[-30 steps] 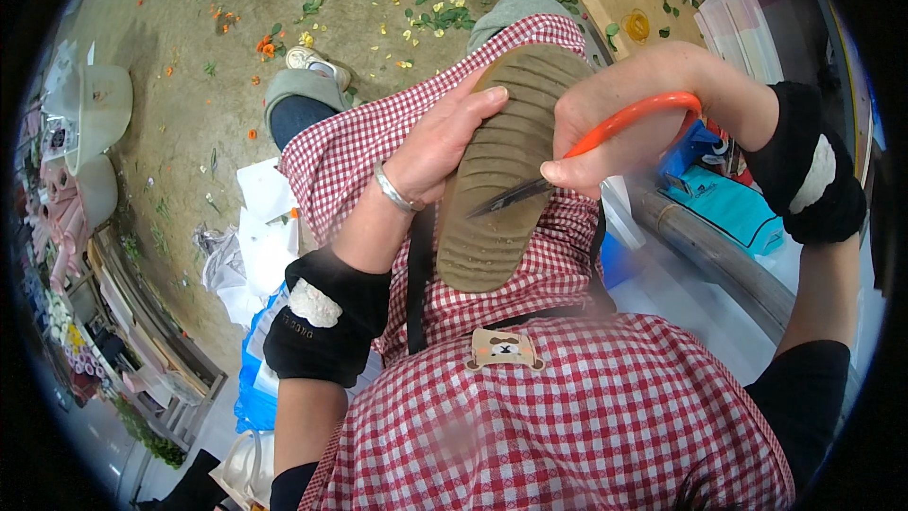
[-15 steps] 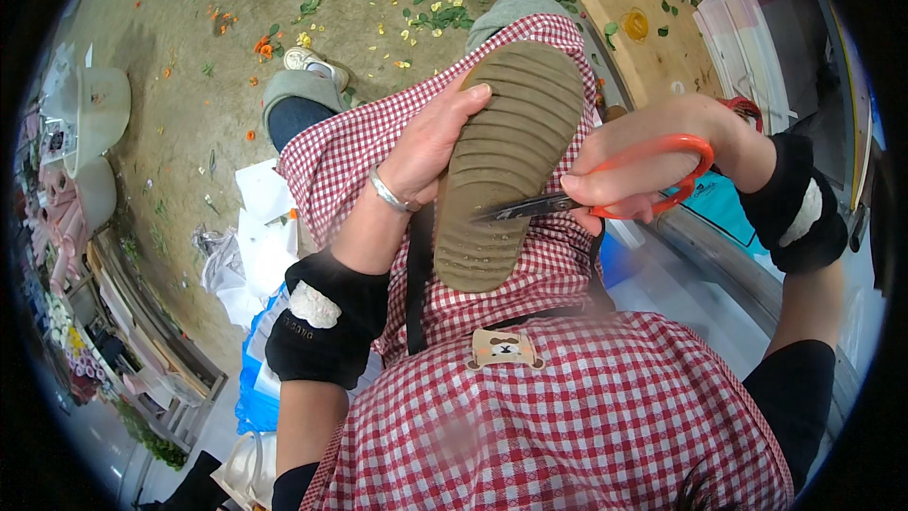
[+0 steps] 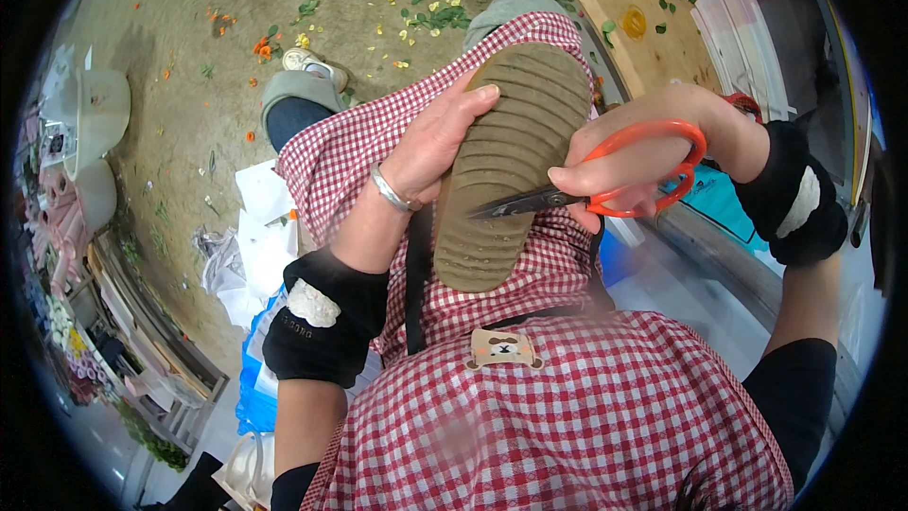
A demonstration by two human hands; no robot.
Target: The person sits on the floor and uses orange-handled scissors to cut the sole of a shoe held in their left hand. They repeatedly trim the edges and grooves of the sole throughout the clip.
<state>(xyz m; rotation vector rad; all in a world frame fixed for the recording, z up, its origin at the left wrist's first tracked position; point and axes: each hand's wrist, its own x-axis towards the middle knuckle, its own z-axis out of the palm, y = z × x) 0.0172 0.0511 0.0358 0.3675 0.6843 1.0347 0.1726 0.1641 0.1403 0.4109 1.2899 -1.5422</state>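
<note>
A brown shoe [image 3: 515, 132] lies sole up over my lap, its ridged tread facing me. My left hand [image 3: 437, 137] grips its left edge, with the thumb on the sole and the fingers hidden beneath. In my right hand [image 3: 624, 156] is a pair of scissors [image 3: 544, 199] with orange handles and dark blades. The blades look closed together, and their tip touches the smooth band across the lower middle of the sole. Under the shoe spreads my red and white checked apron [image 3: 350, 156].
Petals and leaves [image 3: 440, 17] litter the floor. White paper and a blue plastic bag [image 3: 255, 393] lie left of me. Pale tubs [image 3: 102, 109] stand at the far left. A wooden board [image 3: 643, 28] and stacked pink-white sheets [image 3: 733, 47] are at the upper right, a turquoise packet [image 3: 719, 203] below.
The right hand and scissors have shifted slightly left and up, the blade tip sliding a little across the sole. The left hand and shoe stay nearly in place.
</note>
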